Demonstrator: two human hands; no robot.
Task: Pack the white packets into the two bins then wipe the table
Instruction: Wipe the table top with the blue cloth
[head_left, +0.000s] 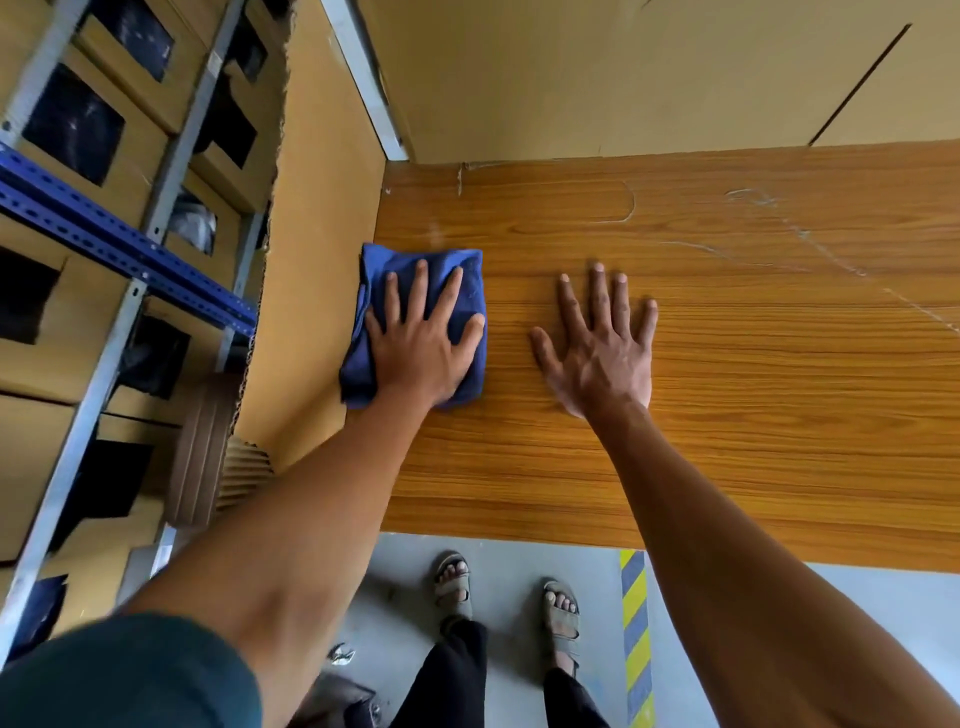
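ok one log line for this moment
phase: wiping | left hand: flat on blue cloth | right hand: flat on table

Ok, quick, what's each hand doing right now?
Left hand: open, fingers spread, pressing flat on the blue cloth at the table's left edge.
Right hand: open, palm flat on the table, holding nothing.

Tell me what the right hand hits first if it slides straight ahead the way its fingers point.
Probably nothing on the table: the right hand lies flat, with bare wood ahead, then the beige wall at the table's far edge.
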